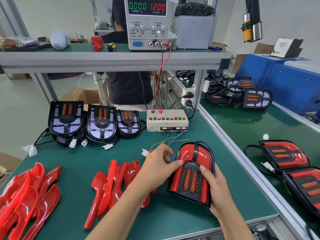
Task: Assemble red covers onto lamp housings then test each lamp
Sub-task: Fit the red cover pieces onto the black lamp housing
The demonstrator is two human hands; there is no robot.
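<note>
I am gripping the glossy red-covered black plastic lamp [191, 172] at its 3 o'clock edge with my right hand [215, 186], my left hand [160, 163] pinching its 9 o'clock rim, judging it light, rigid, slippery.

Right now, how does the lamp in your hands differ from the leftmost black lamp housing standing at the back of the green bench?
The held lamp carries glossy red covers; the leftmost black housing shows bare pale reflector panels. The held lamp is gripped by the left hand and right hand, rounded end away; the housing leans on the bench, rounded end down, untouched. Both have twin orange strips in a black centre.
</note>
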